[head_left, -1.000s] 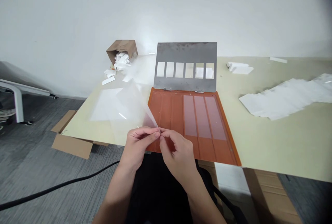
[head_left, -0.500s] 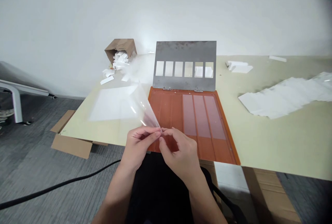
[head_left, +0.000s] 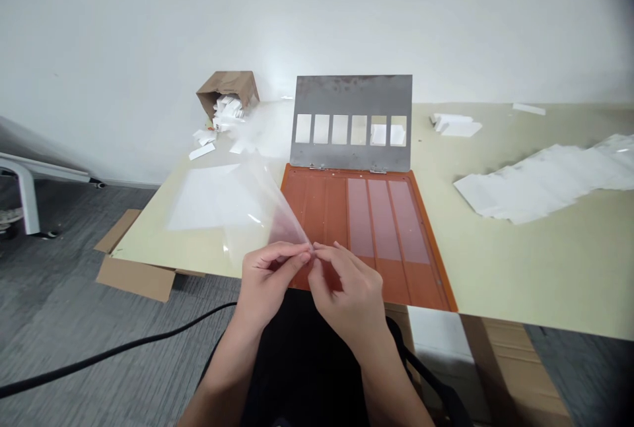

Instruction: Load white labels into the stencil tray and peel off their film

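My left hand [head_left: 270, 278] and my right hand [head_left: 347, 288] meet at their fingertips, both pinching one corner of a clear plastic film sheet [head_left: 257, 206]. The sheet fans up and to the left above the table edge. Just beyond my hands lies an orange-brown slotted tray [head_left: 317, 206], with pale strips [head_left: 386, 219] lying in its three right-hand slots. A grey metal lid [head_left: 354, 94] with a row of rectangular windows stands upright at the tray's back edge.
More clear sheets [head_left: 208, 199] lie on the beige table [head_left: 520, 262] to the left. A tipped cardboard box [head_left: 228, 87] spills white slips. White sheets [head_left: 545, 179] lie at the right. A black cable [head_left: 99, 354] crosses the floor.
The film sheet has flexed and swung between my fingers, and it now spreads wider to the left. My hands have stayed together at its corner.
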